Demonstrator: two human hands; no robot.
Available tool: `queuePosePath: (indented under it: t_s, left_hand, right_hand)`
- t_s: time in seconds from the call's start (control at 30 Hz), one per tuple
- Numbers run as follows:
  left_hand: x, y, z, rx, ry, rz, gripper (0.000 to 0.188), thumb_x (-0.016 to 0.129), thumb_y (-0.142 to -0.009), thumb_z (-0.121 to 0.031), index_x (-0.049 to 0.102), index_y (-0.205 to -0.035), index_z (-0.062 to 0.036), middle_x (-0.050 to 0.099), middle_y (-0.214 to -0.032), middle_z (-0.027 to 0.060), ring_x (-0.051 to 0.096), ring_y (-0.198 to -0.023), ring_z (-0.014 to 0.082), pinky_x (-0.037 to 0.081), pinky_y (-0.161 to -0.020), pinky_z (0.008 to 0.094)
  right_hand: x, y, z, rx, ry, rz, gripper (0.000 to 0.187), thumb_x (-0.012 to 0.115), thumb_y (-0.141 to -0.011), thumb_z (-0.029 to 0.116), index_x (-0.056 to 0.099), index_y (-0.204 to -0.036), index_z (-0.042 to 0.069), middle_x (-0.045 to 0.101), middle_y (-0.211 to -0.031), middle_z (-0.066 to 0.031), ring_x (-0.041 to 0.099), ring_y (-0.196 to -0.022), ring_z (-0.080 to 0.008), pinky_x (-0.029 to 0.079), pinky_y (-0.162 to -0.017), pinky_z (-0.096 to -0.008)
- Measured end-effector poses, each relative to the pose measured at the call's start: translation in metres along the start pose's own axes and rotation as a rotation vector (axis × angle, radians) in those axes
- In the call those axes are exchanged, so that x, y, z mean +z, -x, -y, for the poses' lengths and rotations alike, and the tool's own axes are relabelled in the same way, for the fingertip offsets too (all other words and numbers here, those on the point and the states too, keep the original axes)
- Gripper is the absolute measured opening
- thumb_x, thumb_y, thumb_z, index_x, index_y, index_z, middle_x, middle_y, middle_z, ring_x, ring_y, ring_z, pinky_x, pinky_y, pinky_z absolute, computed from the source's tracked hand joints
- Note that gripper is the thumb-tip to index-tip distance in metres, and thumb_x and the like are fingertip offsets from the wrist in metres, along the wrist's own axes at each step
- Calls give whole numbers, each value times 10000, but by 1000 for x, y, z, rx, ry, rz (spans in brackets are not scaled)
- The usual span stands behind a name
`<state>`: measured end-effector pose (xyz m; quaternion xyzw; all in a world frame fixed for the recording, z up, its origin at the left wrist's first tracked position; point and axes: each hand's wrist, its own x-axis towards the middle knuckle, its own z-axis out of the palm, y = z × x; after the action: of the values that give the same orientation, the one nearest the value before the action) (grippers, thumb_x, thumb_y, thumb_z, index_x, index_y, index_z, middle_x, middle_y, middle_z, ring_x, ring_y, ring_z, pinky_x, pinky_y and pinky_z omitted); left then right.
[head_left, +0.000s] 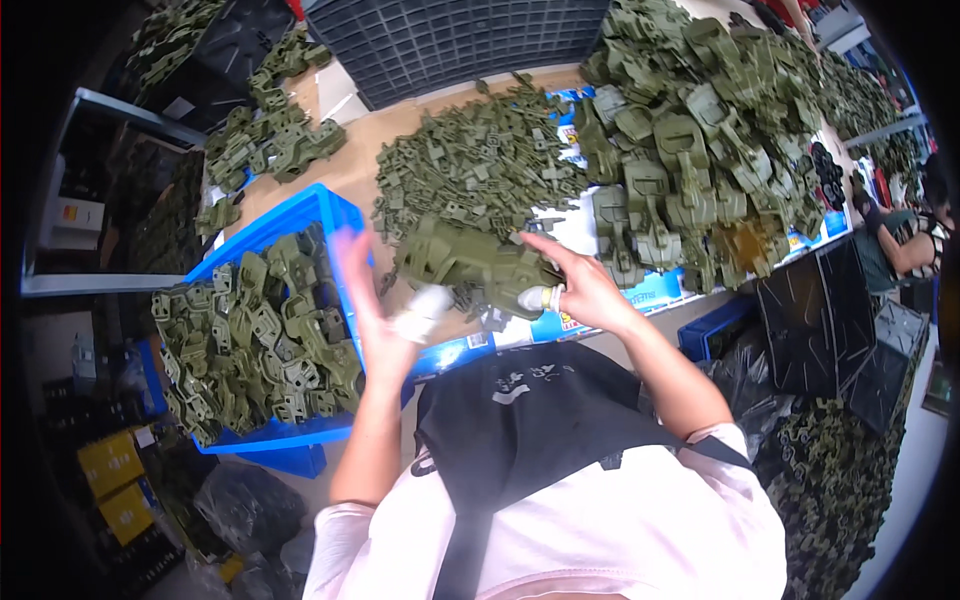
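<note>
Smeared by motion, my left hand (375,325) is by the blue crate's right edge, with fingers stretched out and thumb apart. It holds nothing that I can see. My right hand (592,292) grips the right end of a large olive-green plastic part (470,262), its index finger along the top and its thumb at the near side. The part is held over the table's front edge, and blur hides its details. Both thumbs wear white wrapping. Just beyond the part lies a heap of small olive-green plastic pieces (480,160).
At my left, a blue crate (345,215) is full of olive-green parts (260,340). Bigger green parts (690,160) are piled on the right of the table. A black grid tray (460,45) stands at the back. Another person's arm (900,250) shows at far right.
</note>
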<state>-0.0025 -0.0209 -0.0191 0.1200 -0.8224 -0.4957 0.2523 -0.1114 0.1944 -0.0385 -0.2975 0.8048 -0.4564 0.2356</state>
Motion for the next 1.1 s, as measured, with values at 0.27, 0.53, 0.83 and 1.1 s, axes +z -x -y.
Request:
queuePosePath:
  t_s: [0.27,0.53,0.83,1.1]
  left_hand:
    - [30,10,9,-26,-257,1201,777,597,-731,-165,223,-1410,-136,538,-1140,238,502,-1080,390,405,-882,444]
    - [34,19,15,-55,-276,1275,775,574,-692,-65,267,-1397,-151,519,-1186,203,502,-1084,363,417,-878,423]
    - [33,35,18,80,-326,1103,668,641,-693,-104,415,-1318,-165,601,-1050,149,544,-1033,315,293,-1032,434]
    - [29,30,6,-216,-249,1092,550,642,-715,-132,454,-1231,-142,591,-1062,166,541,-1031,346,409,-918,404]
  right_hand:
    - [13,41,-14,-137,298,417,525,514,-785,69,396,-1290,-6,519,-1161,-264,555,-973,-416,447,-841,-438]
    - [31,63,-24,-152,361,251,497,550,-786,105,462,-1269,33,548,-1118,-231,561,-996,-361,443,-867,-404]
    - [35,59,-24,2,97,326,527,600,-769,101,451,-1264,-3,529,-1120,-211,537,-1016,-346,430,-880,-371]
    - [39,65,-11,13,183,350,606,478,-760,-11,335,-1347,30,492,-1005,-202,534,-947,-357,418,-836,-411]
